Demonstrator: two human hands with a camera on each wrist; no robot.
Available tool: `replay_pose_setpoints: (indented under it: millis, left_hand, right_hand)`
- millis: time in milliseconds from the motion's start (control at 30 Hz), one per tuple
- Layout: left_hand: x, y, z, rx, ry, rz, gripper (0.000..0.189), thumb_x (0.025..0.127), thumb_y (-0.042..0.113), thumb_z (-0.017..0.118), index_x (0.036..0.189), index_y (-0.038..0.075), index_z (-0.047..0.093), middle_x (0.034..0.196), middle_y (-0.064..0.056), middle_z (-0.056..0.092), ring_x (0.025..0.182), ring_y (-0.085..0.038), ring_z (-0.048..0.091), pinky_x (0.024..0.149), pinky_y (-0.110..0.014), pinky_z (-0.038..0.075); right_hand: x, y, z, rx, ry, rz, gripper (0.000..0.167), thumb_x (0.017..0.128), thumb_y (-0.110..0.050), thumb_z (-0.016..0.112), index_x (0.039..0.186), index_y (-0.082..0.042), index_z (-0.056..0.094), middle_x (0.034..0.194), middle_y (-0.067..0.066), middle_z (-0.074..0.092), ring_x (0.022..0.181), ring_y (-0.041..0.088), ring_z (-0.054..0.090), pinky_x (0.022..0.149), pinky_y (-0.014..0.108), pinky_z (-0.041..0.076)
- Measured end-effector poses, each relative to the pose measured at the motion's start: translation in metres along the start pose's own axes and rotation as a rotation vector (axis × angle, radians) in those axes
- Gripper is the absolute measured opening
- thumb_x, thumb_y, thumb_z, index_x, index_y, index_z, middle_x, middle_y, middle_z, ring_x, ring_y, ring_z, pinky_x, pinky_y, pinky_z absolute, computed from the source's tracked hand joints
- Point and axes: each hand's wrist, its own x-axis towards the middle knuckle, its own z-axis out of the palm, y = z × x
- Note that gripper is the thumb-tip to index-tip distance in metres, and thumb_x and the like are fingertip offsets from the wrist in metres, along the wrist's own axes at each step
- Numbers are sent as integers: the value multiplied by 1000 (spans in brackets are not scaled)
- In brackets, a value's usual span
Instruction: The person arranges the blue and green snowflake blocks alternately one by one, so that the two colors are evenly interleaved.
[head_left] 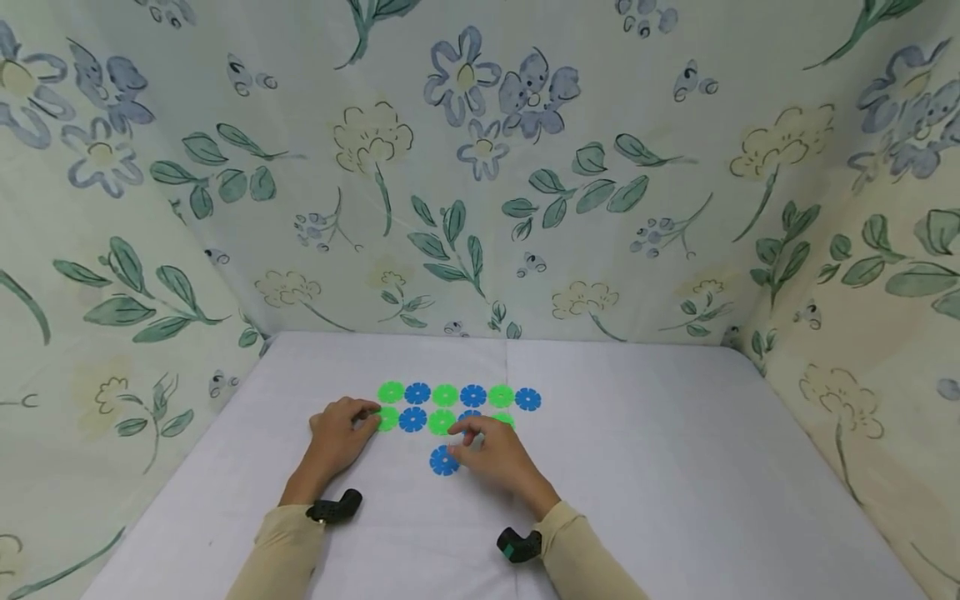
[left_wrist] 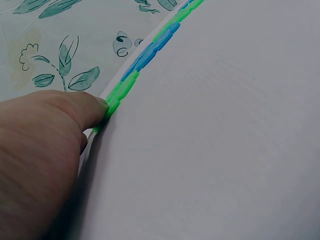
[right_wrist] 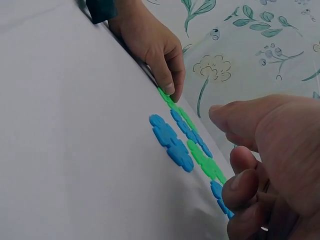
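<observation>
Flat, notched flower-shaped plastic discs lie in two rows on the white cloth, green and blue by turns. At the left end of the nearer row, the fingertips of my left hand (head_left: 341,435) touch a green disc (left_wrist: 120,95). My right hand (head_left: 495,454) hovers over the right part of that row, fingers loosely bent and nothing between them. It partly hides a blue disc (head_left: 471,415) and a green disc (head_left: 506,418). A single blue disc (right_wrist: 171,142) lies apart on the near side of the rows, beneath the right thumb in the head view.
The farther row ends at the right with a blue disc (head_left: 528,399). White cloth (head_left: 660,467) covers the table. Floral fabric (head_left: 480,167) hangs behind it and along both sides. Each wrist wears a black camera mount (head_left: 519,545).
</observation>
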Motion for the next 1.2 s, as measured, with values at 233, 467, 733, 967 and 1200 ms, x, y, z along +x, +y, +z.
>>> replay_pose_setpoints:
  millis: [233, 467, 733, 967, 1200]
  left_hand:
    - [-3, -1, 0, -3, -2, -2, 23, 94, 30, 69, 114, 20, 73, 99, -1, 68, 95, -22, 59, 86, -47, 27]
    - [-2, -1, 1, 0, 5, 13, 22, 94, 30, 69, 114, 21, 73, 98, 0, 67, 93, -20, 58, 86, -47, 27]
    - [-1, 0, 0, -5, 2, 11, 23, 94, 31, 68, 114, 21, 73, 96, 1, 67, 91, -20, 57, 84, -46, 26]
    - [-1, -1, 1, -2, 1, 7, 23, 94, 31, 68, 115, 22, 73, 98, 1, 67, 92, -19, 57, 85, -46, 26]
    - [1, -2, 2, 3, 8, 12, 23, 94, 31, 68, 114, 22, 73, 98, 1, 68, 93, -19, 58, 85, -46, 27]
  right_hand:
    - [-2, 5, 12, -58, -13, 7, 28, 87, -38, 77, 113, -28, 73, 86, -12, 60, 81, 9, 54, 69, 26, 44]
    - [-4, 2, 11, -108, -12, 24, 36, 82, -43, 81, 113, -28, 73, 87, -11, 61, 81, 9, 55, 72, 27, 45]
    - [-5, 2, 10, -136, -27, 26, 47, 74, -44, 86, 115, -26, 72, 86, -11, 60, 81, 8, 54, 72, 27, 44]
    - [-4, 5, 13, -158, -16, 30, 46, 75, -46, 85, 115, -26, 73, 86, -13, 60, 80, 7, 54, 71, 27, 44]
    - [-3, 5, 14, -174, -1, 33, 45, 75, -44, 86, 114, -24, 74, 87, -14, 60, 80, 7, 54, 69, 26, 44]
